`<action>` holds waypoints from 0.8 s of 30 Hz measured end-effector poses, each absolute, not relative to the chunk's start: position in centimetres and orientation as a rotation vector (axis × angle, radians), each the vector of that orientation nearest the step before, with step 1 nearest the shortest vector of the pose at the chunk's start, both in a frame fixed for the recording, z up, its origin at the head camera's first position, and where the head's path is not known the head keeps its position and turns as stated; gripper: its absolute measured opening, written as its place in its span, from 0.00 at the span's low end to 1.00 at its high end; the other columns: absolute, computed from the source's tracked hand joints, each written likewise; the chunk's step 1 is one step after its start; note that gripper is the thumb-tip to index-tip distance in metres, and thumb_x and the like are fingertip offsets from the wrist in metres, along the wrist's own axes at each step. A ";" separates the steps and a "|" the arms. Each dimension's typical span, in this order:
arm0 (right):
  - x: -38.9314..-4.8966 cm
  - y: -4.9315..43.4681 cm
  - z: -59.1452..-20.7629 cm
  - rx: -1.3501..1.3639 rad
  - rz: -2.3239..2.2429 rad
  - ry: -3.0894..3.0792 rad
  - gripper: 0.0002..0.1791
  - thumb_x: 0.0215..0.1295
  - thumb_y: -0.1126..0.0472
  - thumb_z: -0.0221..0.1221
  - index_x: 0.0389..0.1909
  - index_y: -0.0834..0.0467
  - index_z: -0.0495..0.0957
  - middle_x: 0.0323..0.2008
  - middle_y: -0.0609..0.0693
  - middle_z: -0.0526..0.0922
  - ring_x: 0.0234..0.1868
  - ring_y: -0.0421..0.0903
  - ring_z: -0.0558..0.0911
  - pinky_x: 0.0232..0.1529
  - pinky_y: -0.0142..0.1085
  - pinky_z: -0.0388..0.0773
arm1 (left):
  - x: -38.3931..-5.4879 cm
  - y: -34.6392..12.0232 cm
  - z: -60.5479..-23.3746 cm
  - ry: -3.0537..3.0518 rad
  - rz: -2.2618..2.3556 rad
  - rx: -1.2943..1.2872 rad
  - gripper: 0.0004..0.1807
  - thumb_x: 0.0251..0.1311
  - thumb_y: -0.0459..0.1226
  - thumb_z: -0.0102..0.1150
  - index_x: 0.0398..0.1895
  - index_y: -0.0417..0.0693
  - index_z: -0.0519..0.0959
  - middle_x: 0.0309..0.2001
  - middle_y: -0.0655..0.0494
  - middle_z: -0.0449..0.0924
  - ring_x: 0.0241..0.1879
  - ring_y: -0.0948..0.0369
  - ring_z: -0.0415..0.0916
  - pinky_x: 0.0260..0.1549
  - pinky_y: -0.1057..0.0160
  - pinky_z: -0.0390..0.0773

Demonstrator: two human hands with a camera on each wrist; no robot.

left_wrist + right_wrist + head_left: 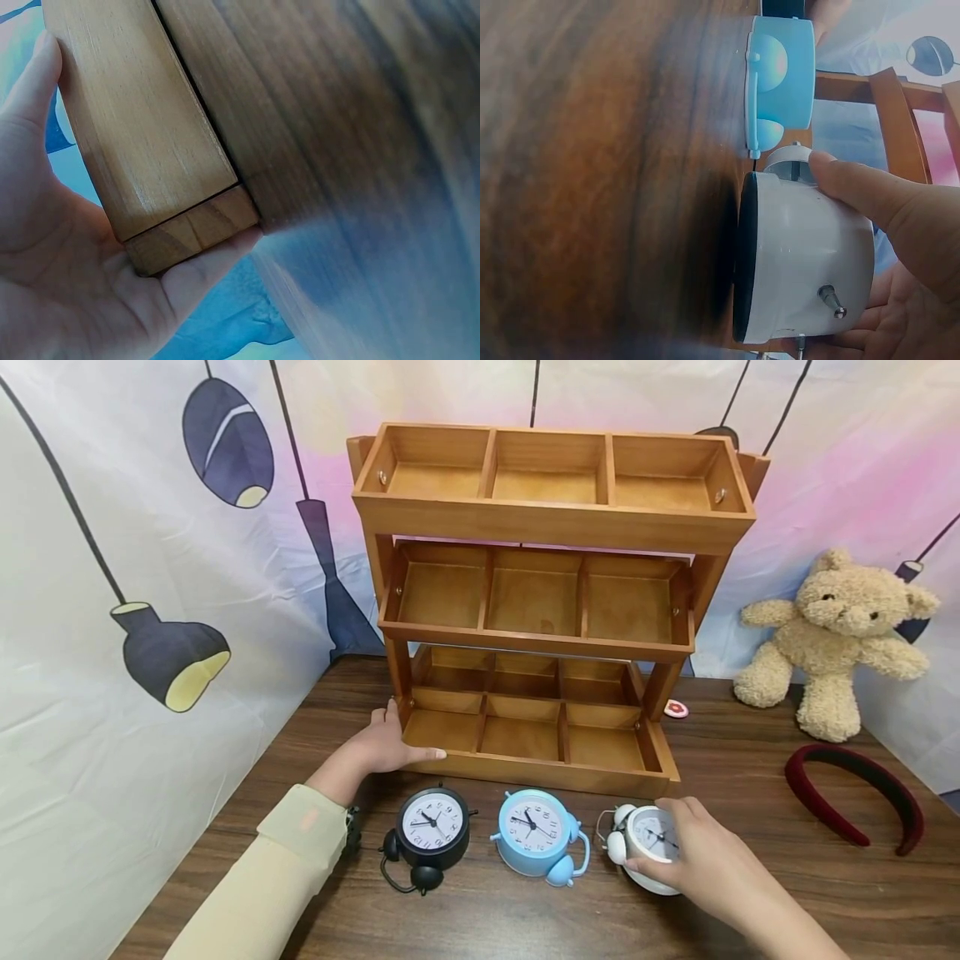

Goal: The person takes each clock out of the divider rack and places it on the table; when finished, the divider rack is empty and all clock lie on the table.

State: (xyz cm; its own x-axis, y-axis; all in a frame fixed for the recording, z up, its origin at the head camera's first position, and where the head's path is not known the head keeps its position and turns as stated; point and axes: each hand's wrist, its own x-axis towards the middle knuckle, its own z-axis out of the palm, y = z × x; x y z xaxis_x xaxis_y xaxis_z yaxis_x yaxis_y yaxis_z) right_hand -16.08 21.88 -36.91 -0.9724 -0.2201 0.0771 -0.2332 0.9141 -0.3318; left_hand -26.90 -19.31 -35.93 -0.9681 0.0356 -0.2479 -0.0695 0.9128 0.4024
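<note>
My right hand [705, 860] grips a white twin-bell alarm clock [651, 839], thumb and fingers around its round case. In the right wrist view its dark back rim faces the wooden table, close over it. My left hand [384, 745] rests against the lower left corner of a wooden three-tier shelf [536, 772], thumb stretched along the front and fingers along the side. The left wrist view shows that wooden corner [150, 127] between thumb and fingers. A light blue alarm clock [531, 856] and a black alarm clock [442, 858] lie face up between my hands.
Each shelf tier has divided compartments with bare wood showing. To the right, a teddy bear [828, 647] sits at the back, and a dark red headband [806, 789] lies in front of it. A small red and white item [676, 708] lies beside the shelf. Patterned cloth [187, 777] hangs behind.
</note>
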 end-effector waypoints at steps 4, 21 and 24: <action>-16.0 22.0 -37.0 0.358 0.539 -3.034 0.53 0.43 0.32 0.72 0.56 0.71 0.73 0.49 0.63 0.77 0.40 0.52 0.81 0.39 0.52 0.79 | -26.9 -19.3 -35.9 2.821 0.602 -0.027 0.74 0.52 0.70 0.60 0.75 0.26 0.30 0.74 0.23 0.34 0.69 0.31 0.54 0.64 0.40 0.63; -15.6 22.2 -37.3 0.358 0.537 -3.026 0.52 0.44 0.36 0.74 0.58 0.71 0.71 0.48 0.61 0.76 0.39 0.50 0.80 0.39 0.52 0.79 | -27.1 -19.0 -36.3 2.825 0.618 -0.025 0.73 0.52 0.70 0.60 0.75 0.26 0.31 0.74 0.23 0.35 0.70 0.31 0.52 0.64 0.39 0.62; -15.6 22.2 -37.1 0.369 0.516 -3.008 0.55 0.45 0.31 0.71 0.60 0.71 0.70 0.50 0.63 0.75 0.42 0.55 0.81 0.41 0.54 0.78 | -27.2 -18.9 -36.3 2.827 0.621 -0.021 0.73 0.52 0.70 0.60 0.75 0.25 0.31 0.74 0.23 0.35 0.70 0.31 0.52 0.64 0.39 0.62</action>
